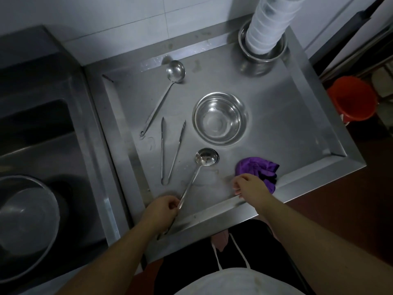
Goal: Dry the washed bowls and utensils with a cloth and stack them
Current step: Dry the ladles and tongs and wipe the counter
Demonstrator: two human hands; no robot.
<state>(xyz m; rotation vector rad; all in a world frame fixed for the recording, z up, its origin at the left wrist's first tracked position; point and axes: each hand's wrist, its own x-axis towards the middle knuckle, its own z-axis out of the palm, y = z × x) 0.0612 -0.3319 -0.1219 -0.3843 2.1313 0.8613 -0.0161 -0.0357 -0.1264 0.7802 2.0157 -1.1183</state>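
While we look down on the steel tray table [287,116], our left hand [163,209] grips the handle of a ladle [198,169], fingers curled around it near the front rim, at about 7 o'clock on the tray. This ladle's cup lies toward the middle of the tray, just below the steel bowls [220,118]. Our right hand [251,187] rests at 5 o'clock, its fingers bent loosely and holding nothing; the back of the hand touches or nearly touches the purple cloth [258,168], we cannot tell which. That cloth lies crumpled against the front right rim.

At the center the steel bowls sit nested and upright. At 9 o'clock from them lie the tongs [170,150], with arms apart and joined end toward us. At 11 o'clock a second ladle [168,90] lies with its cup toward the wall. At 1 o'clock, in the far corner, a tall stack of white bowls [270,24] stands inside a steel pot [262,58].

On our left we see a dark sink [42,128] and a large steel basin [27,222]. At 3 o'clock, beyond the table, stands a red bucket [353,101].
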